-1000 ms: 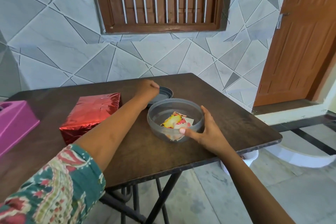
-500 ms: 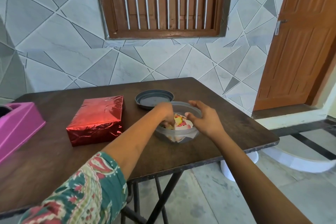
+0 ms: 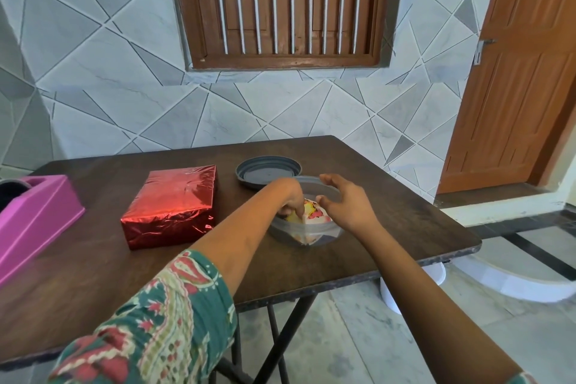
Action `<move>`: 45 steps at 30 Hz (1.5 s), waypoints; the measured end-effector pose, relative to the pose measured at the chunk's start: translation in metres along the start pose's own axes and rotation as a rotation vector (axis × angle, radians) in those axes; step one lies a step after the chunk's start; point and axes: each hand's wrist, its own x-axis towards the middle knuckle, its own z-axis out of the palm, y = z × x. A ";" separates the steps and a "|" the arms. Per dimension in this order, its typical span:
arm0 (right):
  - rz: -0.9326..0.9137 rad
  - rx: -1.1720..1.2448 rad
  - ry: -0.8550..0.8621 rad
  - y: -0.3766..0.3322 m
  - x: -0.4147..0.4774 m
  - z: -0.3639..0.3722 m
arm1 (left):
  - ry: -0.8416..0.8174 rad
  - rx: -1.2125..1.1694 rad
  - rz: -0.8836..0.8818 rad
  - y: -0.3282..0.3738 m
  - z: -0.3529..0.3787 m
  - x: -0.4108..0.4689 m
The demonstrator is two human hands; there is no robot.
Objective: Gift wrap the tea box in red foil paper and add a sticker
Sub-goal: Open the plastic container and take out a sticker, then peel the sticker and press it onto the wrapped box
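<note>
Once the left hand [image 3: 290, 196] quit the twelve-o'clock lid [image 3: 268, 170], its fingers [image 3: 293, 208] pinched a sticker [image 3: 314, 213] for the wrapped tea box [image 3: 174, 199], right hand [image 3: 349, 209] splayed.

Your cotton sleeve [image 3: 162, 321] is teal, printed with red and cream paisley. The wooden table top [image 3: 93, 274] is dark brown. The shiny foil-wrapped box [image 3: 170, 206] is bright red, with pale highlights and darker creases. The plastic tape dispenser [image 3: 34, 215] is bright pink. The round plastic lid [image 3: 268, 171] is dark grey; the round plastic tub [image 3: 311, 235] is translucent smoky grey. The paper sticker sheets [image 3: 311, 213] are white with yellow and pink print. The wall tiles [image 3: 109, 87] are pale grey with darker triangles and white lines.
</note>
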 end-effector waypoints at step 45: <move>0.275 1.093 -0.172 -0.108 -0.037 0.054 | 0.375 -1.165 0.317 -0.170 -0.032 -0.152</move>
